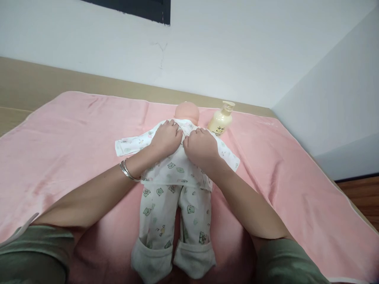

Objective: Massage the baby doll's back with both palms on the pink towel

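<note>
A baby doll [187, 111] lies on a pink sheet, its head at the far end. It wears a white long-sleeved top [170, 169] and white pants [160, 215], both printed with small green animals; the pant cuffs are turned up. On the doll's upper chest, my left hand [167, 137] has its fingers curled on the front of the top. My right hand [201, 146] is closed beside it, gripping the top's other front side. Both hands hide part of the collar, and the fingertips barely show.
A cream pump bottle [220, 120] stands right of the doll's head. The pink sheet [97, 130] spreads over a table with a wooden edge [38, 77]. Behind it rises a white wall [225, 51], with a dark panel [142, 10] at the top.
</note>
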{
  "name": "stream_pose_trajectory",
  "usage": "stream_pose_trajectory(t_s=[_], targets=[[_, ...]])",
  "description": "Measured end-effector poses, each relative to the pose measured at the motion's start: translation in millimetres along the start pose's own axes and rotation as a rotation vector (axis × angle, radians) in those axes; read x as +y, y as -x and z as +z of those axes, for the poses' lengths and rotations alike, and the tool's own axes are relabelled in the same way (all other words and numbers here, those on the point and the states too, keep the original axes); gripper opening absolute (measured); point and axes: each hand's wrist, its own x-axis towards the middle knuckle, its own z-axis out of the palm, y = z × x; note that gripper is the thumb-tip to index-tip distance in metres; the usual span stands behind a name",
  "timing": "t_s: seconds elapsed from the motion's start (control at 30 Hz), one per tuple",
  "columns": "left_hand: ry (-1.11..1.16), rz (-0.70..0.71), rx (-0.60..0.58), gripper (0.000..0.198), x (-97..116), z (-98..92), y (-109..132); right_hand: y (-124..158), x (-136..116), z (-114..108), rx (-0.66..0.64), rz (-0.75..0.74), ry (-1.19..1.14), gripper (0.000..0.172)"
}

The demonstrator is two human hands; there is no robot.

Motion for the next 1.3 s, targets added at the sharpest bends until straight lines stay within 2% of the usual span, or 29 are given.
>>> stream_pose_trajectory(t_s=[0.1,0.23,0.4,0.5,0.6,0.7,0.83,0.9,1.03,1.2,1.3], targets=[[-0.063,0.005,0.002,0.043,6.2,1.9,4.1,-11.8,12.7,5.0,0.007,0.055,-0.139,0.04],[-0.079,0.101,-0.019,0.039,16.1,0.0,14.2,-26.1,25.3,9.6,-0.018,0.063,-0.258,0.046],[0.115,0.044,-0.076,0.037,4.4,-5.5,3.1,-15.8,7.1,6.7,-0.03,0.111,-0.18,0.048],[0.188,0.056,-0.044,0.033,-8.4,-0.8,-8.9,-2.0,-9.3,5.9,0.0,0.012,-0.07,0.043],[0.177,0.025,0.035,0.032,-12.8,8.3,-11.9,5.4,-16.3,7.1,0.012,-0.09,-0.01,0.041],[0.097,-0.004,0.102,0.033,-5.4,14.9,-3.6,0.4,-9.8,9.5,0.027,-0.055,-0.092,0.041],[0.021,0.119,0.149,0.035,10.1,13.7,11.8,-16.0,7.6,14.0,0.022,0.007,-0.245,0.045],[0.013,0.143,0.125,0.035,13.9,9.4,14.7,-21.2,12.0,16.3,0.033,0.051,-0.281,0.049],[0.077,0.067,0.047,0.039,10.2,4.8,9.3,-22.0,10.1,19.6,0.064,0.099,-0.317,0.053],[0.162,0.0,0.113,0.052,0.0,19.3,0.7,-20.3,7.4,20.7,0.083,0.106,-0.329,0.055],[0.186,-0.026,0.105,0.057,-2.5,27.3,0.2,-20.2,7.7,19.7,0.078,0.109,-0.339,0.054]])
